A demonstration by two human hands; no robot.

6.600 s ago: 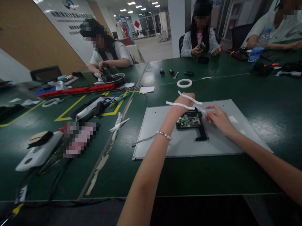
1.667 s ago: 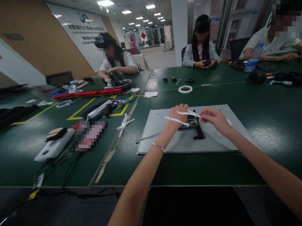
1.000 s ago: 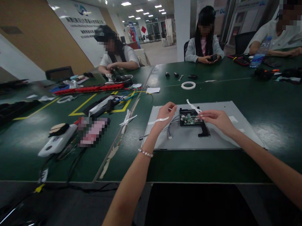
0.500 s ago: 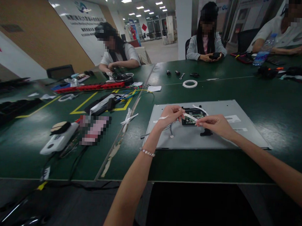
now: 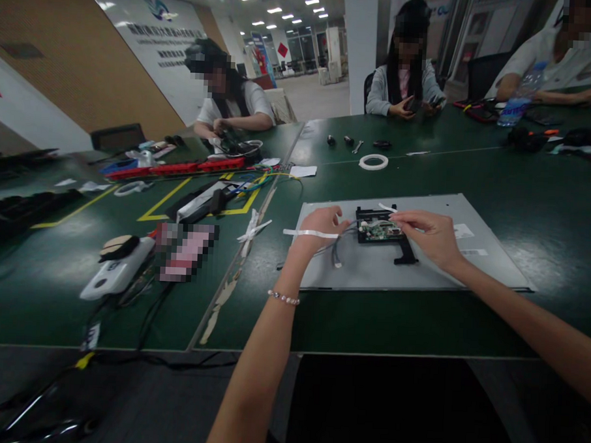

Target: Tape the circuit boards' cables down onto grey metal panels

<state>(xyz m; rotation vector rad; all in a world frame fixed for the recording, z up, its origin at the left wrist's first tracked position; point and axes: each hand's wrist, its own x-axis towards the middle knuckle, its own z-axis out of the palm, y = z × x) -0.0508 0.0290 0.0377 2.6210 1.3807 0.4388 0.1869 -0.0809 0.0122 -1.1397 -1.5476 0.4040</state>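
Note:
My right hand [image 5: 429,237] pinches one end of a short strip of white tape [image 5: 387,208] over the green circuit board [image 5: 379,230]. The board sits in a black bracket [image 5: 406,254] on a large grey flat panel [image 5: 440,221]. To the left of the board hovers my left hand [image 5: 321,224], its fingers bent and apart, with nothing seen between them. Another white tape strip [image 5: 310,233] lies across the back of that hand near the wrist. Grey cables [image 5: 336,254] run over the panel beside the left hand; whether its fingers touch them I cannot tell.
Beyond the panel lie a roll of white tape [image 5: 373,162] and a small wrench [image 5: 358,147]. A white device [image 5: 111,272] and a red power strip [image 5: 175,168] are on the left. Several people sit around the green table, one holding a dark object [image 5: 412,108].
My left hand has let go of the tape strip that both hands held, and its fingers have spread. The right hand keeps the strip, now slightly higher. The strip on my left hand shows more fully.

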